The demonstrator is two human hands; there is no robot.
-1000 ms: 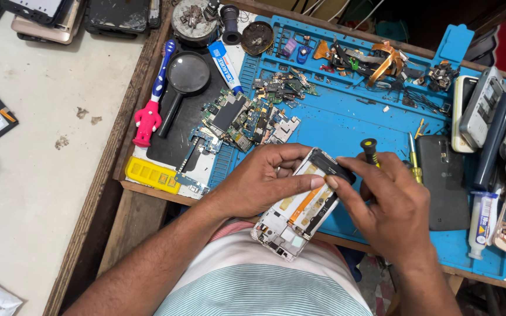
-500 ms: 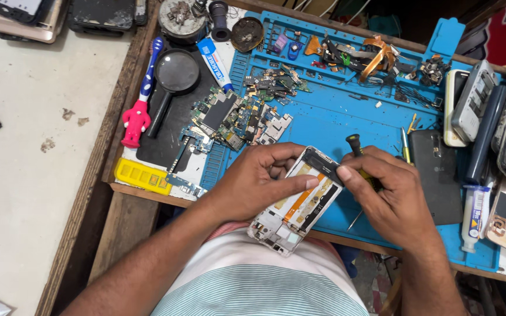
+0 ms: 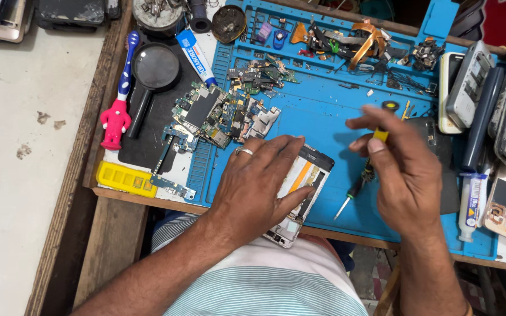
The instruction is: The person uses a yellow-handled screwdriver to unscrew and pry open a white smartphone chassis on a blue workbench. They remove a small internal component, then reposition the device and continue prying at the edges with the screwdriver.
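Phone frame (image 3: 303, 184) overhangs the tabletop (image 3: 346, 225) edge under your flat, unclenched left hand (image 3: 259, 181); your right hand (image 3: 402, 161) grips a screwdriver (image 3: 358, 184) over bare blue mat (image 3: 323, 117).

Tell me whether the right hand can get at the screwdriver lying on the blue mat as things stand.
Probably yes. The right hand hovers just above and beside the screwdriver, which lies bare on the blue mat, though its fingers already pinch something small and yellow. The left hand rests on the opened phone, clear of it.
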